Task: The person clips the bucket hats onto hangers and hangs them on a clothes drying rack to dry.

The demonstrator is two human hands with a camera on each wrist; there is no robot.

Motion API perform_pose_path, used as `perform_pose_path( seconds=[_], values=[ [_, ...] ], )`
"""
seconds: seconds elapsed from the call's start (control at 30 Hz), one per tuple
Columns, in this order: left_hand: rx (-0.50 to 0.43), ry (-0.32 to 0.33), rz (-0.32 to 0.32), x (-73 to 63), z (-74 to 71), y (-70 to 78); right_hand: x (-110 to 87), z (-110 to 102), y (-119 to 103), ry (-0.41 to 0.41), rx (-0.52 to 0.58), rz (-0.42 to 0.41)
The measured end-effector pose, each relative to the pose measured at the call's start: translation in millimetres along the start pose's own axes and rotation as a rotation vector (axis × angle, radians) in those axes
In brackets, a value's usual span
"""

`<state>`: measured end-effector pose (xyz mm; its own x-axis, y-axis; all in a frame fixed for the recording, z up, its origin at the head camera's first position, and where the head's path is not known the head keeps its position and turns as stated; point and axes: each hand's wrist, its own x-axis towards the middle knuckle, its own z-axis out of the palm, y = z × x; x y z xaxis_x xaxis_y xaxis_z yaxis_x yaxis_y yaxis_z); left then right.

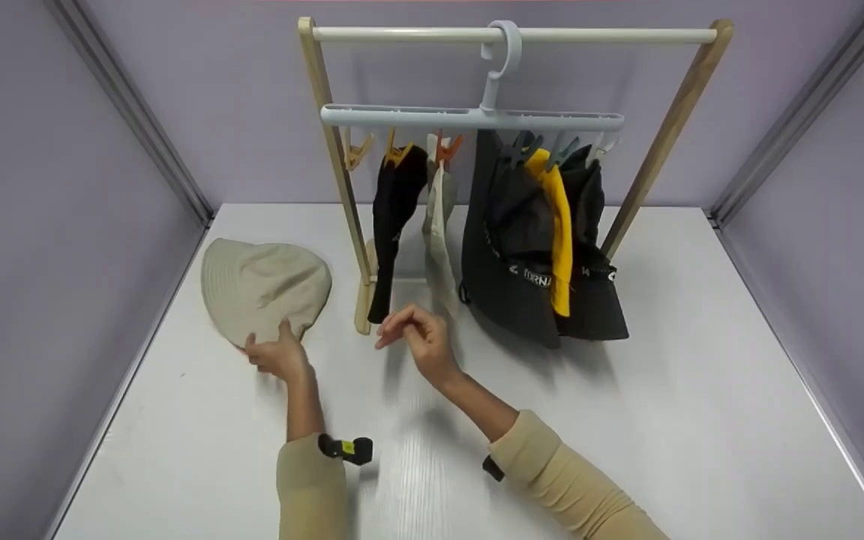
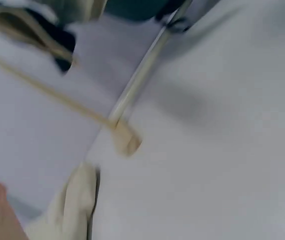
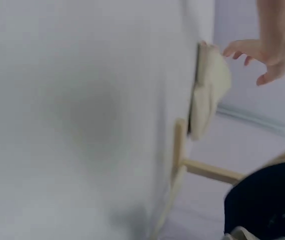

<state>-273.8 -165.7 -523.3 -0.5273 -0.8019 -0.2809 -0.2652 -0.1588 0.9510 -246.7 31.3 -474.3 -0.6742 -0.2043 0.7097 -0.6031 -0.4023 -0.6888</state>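
A beige brimmed hat (image 1: 267, 285) lies on the table left of the rack. At its near edge is my left hand (image 1: 278, 356), thumb and fingers spread apart. The right wrist view shows that same left hand (image 3: 272, 55) above the hat (image 3: 207, 90) with loosely bent fingers; whether they touch it I cannot tell. My right hand (image 1: 424, 341) hovers before the rack with bent fingers, nothing visible in it. Nearest to it hang a narrow black folded item (image 1: 394, 217) with a small white mark and a pale grey cloth item (image 1: 438, 232).
A wooden rack (image 1: 661, 135) carries a pale blue clip hanger (image 1: 417, 116). Black hats (image 1: 511, 285) with white lettering and a yellow piece (image 1: 559, 232) hang at its right. An orange-yellow clip (image 1: 357, 154) at the left end holds nothing.
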Motion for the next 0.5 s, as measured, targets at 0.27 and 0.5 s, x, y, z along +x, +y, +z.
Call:
perform_pose_path(
  seconds=[0.27, 0.5],
  values=[
    [0.12, -0.112, -0.081, 26.4, -17.8, -21.0, -22.6, 14.0, 15.3, -0.107, -0.032, 0.303],
    [0.096, -0.231, -0.042, 13.9, -21.3, -23.2, -41.8, 17.8, 77.5, -0.018, -0.021, 0.754]
  ],
)
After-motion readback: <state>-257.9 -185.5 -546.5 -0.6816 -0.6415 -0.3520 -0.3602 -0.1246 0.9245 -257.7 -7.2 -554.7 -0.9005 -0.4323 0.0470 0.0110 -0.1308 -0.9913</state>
